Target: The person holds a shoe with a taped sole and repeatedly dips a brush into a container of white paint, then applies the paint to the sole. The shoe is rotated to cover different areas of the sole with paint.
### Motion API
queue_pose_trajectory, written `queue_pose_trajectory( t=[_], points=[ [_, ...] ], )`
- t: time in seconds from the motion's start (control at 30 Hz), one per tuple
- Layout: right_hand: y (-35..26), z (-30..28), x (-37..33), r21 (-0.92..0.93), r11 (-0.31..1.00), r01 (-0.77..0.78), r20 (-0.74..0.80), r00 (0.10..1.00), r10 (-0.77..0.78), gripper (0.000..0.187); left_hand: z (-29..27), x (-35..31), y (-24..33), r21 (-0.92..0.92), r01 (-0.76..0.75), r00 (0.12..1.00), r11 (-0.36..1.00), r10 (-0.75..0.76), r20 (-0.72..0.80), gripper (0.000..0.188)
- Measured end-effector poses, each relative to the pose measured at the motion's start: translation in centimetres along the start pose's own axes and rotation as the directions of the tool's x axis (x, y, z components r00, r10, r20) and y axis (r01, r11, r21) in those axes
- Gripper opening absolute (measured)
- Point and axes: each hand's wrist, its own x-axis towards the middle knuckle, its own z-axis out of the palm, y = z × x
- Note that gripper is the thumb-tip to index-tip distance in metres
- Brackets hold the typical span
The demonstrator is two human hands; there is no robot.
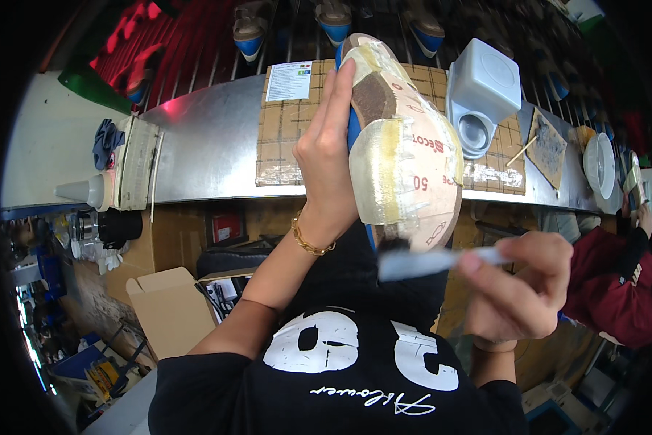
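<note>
My left hand [329, 152] grips a shoe upper [375, 174] by its left side, with the bottom turned up toward me. A pale insole board with red print [435, 148] covers much of that bottom, and the folded edges around it carry yellowish glue bands. Brown suede and a blue rim show along the left side. In my right hand [518, 290], pinched between thumb and fingers, is a brush [427, 264] with a pale handle, smeared by motion. Its dark bristles lie at the shoe's near end; whether they touch is unclear.
Cardboard [286, 148] covers part of the steel counter [203, 156]. Beyond the shoe stands a grey-white plastic dispenser [485, 80]; a stained card [546, 148] with a stick and a white bowl [599, 165] lie rightward. Shoes fill the far rack [333, 22]. A co-worker in maroon [616, 279] is at right.
</note>
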Motion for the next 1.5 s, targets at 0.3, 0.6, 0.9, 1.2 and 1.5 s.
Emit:
queue_pose_trajectory(
  t=[0.3, 0.6, 0.9, 1.2, 1.5],
  points=[
    [0.6, 0.3, 0.7, 0.341, 0.936, -0.093, 0.128, 0.990, 0.051, 0.039, -0.1, -0.5, -1.5, -0.083, 0.097, 0.991, 0.992, -0.088, 0.097, 0.071],
    [2.5, 2.0, 0.6, 0.409, 0.898, -0.159, 0.082, 0.987, 0.137, 0.036, 1.1, -0.9, -2.9, -0.493, 0.235, 0.968, 0.838, -0.157, 0.194, 0.066],
    [3.8, 1.1, -0.2, 0.539, 0.824, -0.177, 0.157, 0.982, 0.109, 0.032, -0.2, -0.8, -1.4, -0.540, 0.430, 0.900, 0.724, -0.295, 0.322, 0.062],
    [4.7, 1.2, 0.2, 0.585, 0.783, -0.210, 0.149, 0.977, 0.151, 0.031, -0.7, -0.3, -0.7, -0.580, 0.493, 0.867, 0.648, -0.310, 0.390, 0.062],
    [5.8, 1.8, 0.5, 0.565, 0.768, -0.300, 0.226, 0.952, 0.205, 0.028, -1.0, -0.4, 0.8, -0.604, 0.480, 0.875, 0.637, -0.294, 0.385, 0.062]
  ],
)
